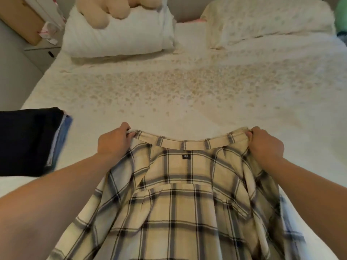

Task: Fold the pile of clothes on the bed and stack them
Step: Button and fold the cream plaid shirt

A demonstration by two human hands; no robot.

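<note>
Shirt: the cream flannel shirt with black and grey checks [180,199] fills the lower centre of the frame, collar stretched level, body trailing toward the viewer.
Left hand: the left hand [112,142] pinches the collar's left end, fingers curled round the cloth.
Right hand: the right hand [265,144] grips the collar's right end the same way.
Doing it well: keep the collar taut and level, lay the shirt flat, smooth it, then fold the sleeves in.
Stack: folded dark navy and blue clothes [32,141] sit at the left edge, near the left forearm.
Room: the white bedspread with faint tan speckles [197,87] lies open beyond the collar, up to the white pillow [120,34].
</note>
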